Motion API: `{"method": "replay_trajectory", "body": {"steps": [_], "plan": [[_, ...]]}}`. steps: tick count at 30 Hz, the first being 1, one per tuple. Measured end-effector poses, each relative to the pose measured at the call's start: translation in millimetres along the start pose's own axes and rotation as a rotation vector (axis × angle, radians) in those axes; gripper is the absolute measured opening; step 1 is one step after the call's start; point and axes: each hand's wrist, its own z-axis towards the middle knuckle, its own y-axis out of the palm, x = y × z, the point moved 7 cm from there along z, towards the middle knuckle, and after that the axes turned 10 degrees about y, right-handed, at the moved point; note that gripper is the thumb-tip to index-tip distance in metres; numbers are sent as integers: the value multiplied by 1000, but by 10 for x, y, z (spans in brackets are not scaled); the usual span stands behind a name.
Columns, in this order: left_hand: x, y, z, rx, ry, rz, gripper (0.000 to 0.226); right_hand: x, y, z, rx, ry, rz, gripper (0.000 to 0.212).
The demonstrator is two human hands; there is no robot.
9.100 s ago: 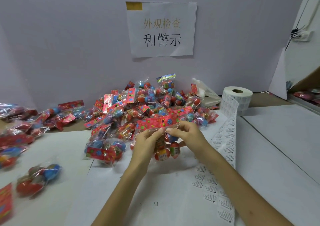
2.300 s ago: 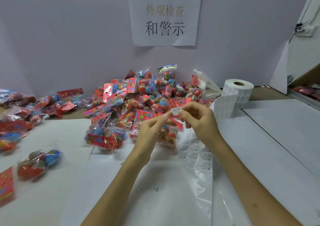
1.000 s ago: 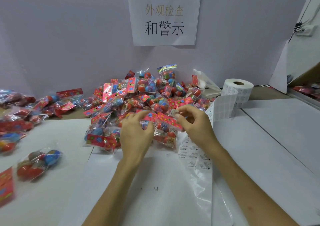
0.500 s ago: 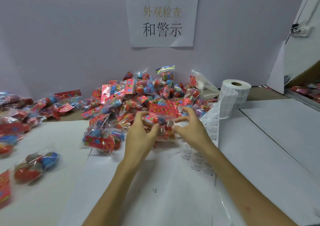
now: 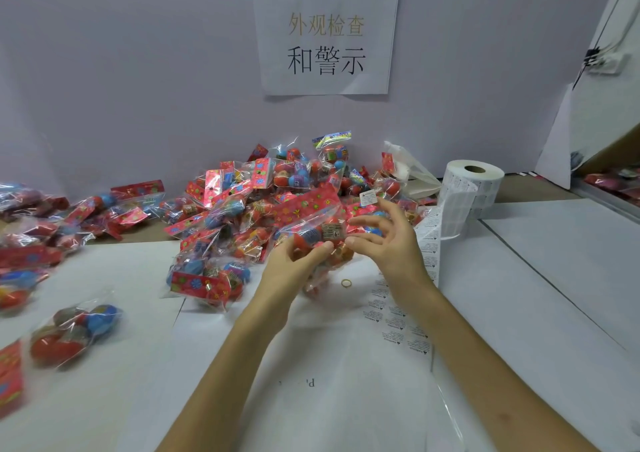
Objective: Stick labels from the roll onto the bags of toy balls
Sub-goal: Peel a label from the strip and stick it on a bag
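Observation:
My left hand grips a clear bag of toy balls from below, lifted just above the table, its red flowered header card tilted up to the left. My right hand hovers beside the bag with fingers spread and relaxed. A small white label seems to stick to its raised index fingertip. The label roll stands upright to the right. Its strip hangs down and runs along the table under my right forearm.
A big pile of bagged balls lies against the back wall, with more bags at the left and one near the front left. A yellow rubber band lies under the held bag. White paper sheets cover the table.
My left hand has lifted the bag off the pile's front edge and tilted it. My right hand has let go of the bag and spread its fingers, showing the label at its fingertip.

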Motion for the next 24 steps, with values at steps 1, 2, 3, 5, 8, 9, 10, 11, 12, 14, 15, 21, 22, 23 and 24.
{"method": "replay_trajectory", "body": {"steps": [1, 2, 3, 5, 8, 9, 10, 11, 12, 14, 15, 21, 22, 23, 24], "plan": [[-11, -17, 5, 23, -9, -28, 31, -7, 12, -2, -11, -2, 26, 60], [-18, -37, 8, 48, -17, -64, 32, -13, 8, 2, -13, -2, 53, 49], [-22, -62, 11, 73, -25, -99, 32, -20, -11, 14, -3, 3, 68, 39], [-27, -117, 22, 123, -41, -159, 32, -21, -72, 44, 26, 32, 64, 25], [-31, -192, 40, 186, -58, -183, 33, 6, -53, 56, -78, 108, 131, 19], [-36, -210, 40, 201, -60, -184, 32, 18, -7, 47, -136, 129, 124, 21], [-38, -221, 41, 213, -60, -186, 33, 38, 44, 34, -181, 149, 93, 22], [-40, -226, 37, 220, -58, -191, 33, 61, 92, 18, -212, 165, 53, 24], [-42, -224, 33, 223, -56, -197, 33, 82, 131, 1, -232, 176, 19, 25], [-45, -216, 27, 224, -57, -207, 33, 107, 183, -28, -249, 186, -15, 24], [-46, -211, 26, 223, -58, -205, 33, 111, 195, -41, -251, 187, -23, 23], [-45, -220, 20, 245, -62, -182, 35, 104, 197, -53, -224, 160, -77, 19], [-44, -225, 19, 248, -63, -176, 36, 101, 200, -52, -219, 145, -96, 20], [-42, -231, 19, 250, -64, -171, 37, 101, 202, -52, -215, 127, -117, 21], [-41, -234, 20, 253, -66, -170, 38, 98, 205, -49, -211, 105, -143, 22]]}}
